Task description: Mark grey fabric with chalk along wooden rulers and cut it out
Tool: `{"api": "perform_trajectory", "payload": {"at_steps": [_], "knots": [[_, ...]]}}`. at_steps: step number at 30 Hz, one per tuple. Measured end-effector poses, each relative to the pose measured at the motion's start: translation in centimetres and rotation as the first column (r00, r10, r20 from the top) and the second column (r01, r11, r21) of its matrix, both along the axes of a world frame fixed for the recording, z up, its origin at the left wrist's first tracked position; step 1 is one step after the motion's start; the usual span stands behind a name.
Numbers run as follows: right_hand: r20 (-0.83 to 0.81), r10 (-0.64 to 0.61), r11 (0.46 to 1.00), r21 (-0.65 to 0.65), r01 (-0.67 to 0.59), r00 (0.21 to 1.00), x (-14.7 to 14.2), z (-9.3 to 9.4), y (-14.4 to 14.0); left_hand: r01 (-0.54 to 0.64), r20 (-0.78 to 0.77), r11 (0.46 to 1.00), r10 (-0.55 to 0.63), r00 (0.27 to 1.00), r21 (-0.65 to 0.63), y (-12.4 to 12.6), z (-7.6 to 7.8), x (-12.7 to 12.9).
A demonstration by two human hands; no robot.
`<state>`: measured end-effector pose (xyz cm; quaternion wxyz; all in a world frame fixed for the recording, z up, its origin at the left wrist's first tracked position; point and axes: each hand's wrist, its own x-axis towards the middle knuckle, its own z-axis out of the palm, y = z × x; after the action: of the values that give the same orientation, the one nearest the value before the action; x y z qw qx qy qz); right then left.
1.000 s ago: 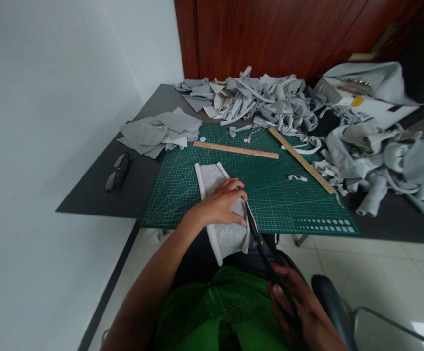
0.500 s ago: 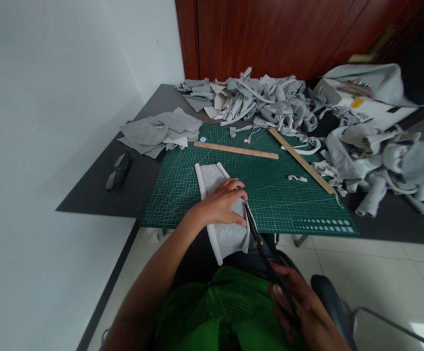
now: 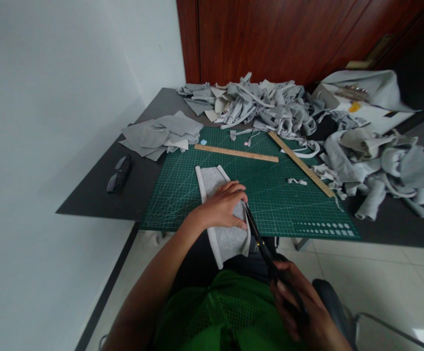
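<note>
A grey piece of fabric (image 3: 213, 181) with pale folded edges lies on the green cutting mat (image 3: 277, 204) and hangs over its near edge. My left hand (image 3: 223, 206) presses flat on it, fingers spread. My right hand (image 3: 299, 304) grips the handles of black scissors (image 3: 258, 238). The blades point up along the fabric's right edge, just beside my left fingertips.
Two wooden rulers (image 3: 235, 153) (image 3: 301, 164) lie on the mat's far side. Stacked grey fabric pieces (image 3: 162, 134) sit at the left, a large heap of grey scraps (image 3: 270, 105) at the back and right. Dark glasses (image 3: 118, 173) rest on the dark table. A chair armrest (image 3: 331, 302) is at lower right.
The view has shifted down slightly. My right hand with the scissors has edged a little forward along the fabric's right edge. My left hand stays on the fabric.
</note>
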<state>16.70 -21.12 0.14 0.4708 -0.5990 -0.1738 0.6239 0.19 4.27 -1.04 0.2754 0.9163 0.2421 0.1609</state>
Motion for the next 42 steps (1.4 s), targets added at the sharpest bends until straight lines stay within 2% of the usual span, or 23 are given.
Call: {"api": "perform_trajectory", "payload": {"at_steps": [12, 16, 19, 23, 29, 42], "knots": [[0.126, 0.151, 0.988, 0.017, -0.154, 0.981, 0.1, 0.7, 2.0, 0.001, 0.002, 1.0, -0.001, 1.0, -0.006, 0.0, -0.2, 0.0], [0.149, 0.167, 0.984, 0.041, -0.174, 0.975, 0.4, 0.1, 2.1, -0.005, 0.025, 1.0, 0.004, 1.0, 0.022, -0.1, -0.3, 0.0], [0.172, 0.189, 0.979, 0.042, -0.199, 0.967, 0.6, -0.8, 2.0, -0.067, 0.061, 0.995, 0.063, 0.996, 0.076, -0.3, 0.0, -0.1], [0.179, 0.208, 0.976, 0.033, -0.217, 0.962, 0.5, -1.1, 2.0, -0.158, 0.014, 0.975, 0.158, 0.987, 0.157, -0.3, 0.6, -0.3], [0.169, 0.183, 0.98, 0.051, -0.194, 0.968, 0.2, -0.4, 2.0, -0.138, -0.024, 0.97, 0.146, 0.989, 0.199, -0.2, 0.6, -0.5], [0.185, 0.226, 0.972, 0.024, -0.234, 0.956, 0.2, -0.7, 1.7, -0.108, -0.045, 0.979, 0.117, 0.992, 0.171, -0.1, 0.3, -0.6]]}}
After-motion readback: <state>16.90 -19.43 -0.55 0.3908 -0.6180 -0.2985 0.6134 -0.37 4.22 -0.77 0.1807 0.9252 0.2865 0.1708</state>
